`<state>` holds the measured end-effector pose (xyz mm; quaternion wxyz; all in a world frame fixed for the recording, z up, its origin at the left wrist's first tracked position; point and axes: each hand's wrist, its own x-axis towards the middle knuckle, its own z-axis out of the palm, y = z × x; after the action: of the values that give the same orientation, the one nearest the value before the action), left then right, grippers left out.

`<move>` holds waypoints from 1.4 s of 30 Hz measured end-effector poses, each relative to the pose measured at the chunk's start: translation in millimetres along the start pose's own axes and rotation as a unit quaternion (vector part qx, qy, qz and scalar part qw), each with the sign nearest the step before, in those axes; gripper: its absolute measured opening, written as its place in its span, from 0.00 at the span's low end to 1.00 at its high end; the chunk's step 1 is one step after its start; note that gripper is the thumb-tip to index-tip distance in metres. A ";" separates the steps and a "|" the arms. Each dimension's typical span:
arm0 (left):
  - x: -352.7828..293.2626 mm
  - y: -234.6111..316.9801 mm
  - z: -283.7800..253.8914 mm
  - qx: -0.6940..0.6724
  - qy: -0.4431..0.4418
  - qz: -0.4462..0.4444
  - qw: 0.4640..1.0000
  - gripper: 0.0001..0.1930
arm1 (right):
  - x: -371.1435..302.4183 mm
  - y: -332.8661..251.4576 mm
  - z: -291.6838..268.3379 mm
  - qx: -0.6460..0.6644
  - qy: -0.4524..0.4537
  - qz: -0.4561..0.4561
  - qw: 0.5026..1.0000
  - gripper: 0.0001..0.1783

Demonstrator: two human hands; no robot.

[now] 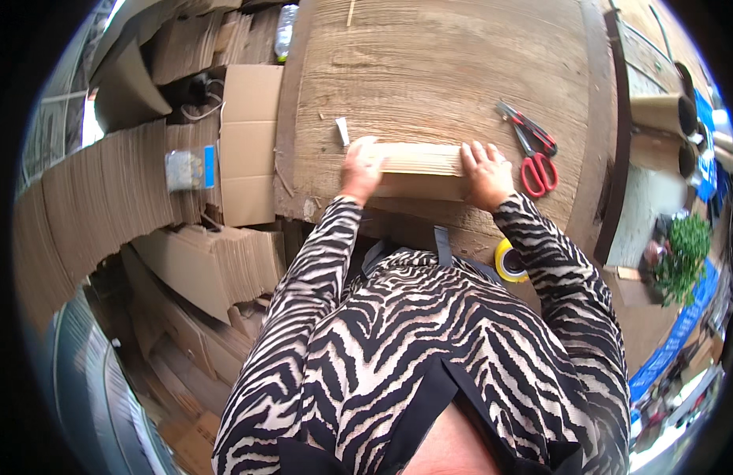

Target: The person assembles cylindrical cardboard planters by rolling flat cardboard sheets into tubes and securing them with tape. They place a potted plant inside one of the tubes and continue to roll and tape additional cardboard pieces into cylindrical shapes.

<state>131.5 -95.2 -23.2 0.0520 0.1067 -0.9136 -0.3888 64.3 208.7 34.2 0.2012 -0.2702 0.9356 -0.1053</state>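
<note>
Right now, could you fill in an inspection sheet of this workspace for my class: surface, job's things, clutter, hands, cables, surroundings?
Surface: wooden table, grain rough and worn.
Job's things: cardboard bundle, ridged edges showing, near the table's front edge.
Clutter: red-handled scissors and utility knife close together at right; small white tube at left.
Hands: left hand and right hand hold the bundle's opposite ends.
Cables: pale looped strand at left; cannot tell whether it is a cable.
Surroundings: stacked cardboard left, green plant right.
</note>
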 end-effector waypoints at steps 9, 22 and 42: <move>-68.0 -95.0 -0.3 -0.442 0.150 -0.546 0.696 0.30 | -6.4 9.9 -4.6 0.001 0.015 -0.083 0.996 0.60; -41.9 115.7 -59.6 -0.271 -0.188 -0.069 0.941 0.22 | -59.7 99.2 5.0 0.092 0.047 -0.078 0.992 0.67; 0.9 230.8 -96.8 -0.006 -0.196 0.166 0.966 0.23 | -40.9 36.2 15.6 0.192 0.116 -0.050 0.973 0.54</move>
<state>112.2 -7.4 210.4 -0.0638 -0.1253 -0.9086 -0.3933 86.0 259.8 22.2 0.1343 -0.2592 0.9000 -0.3236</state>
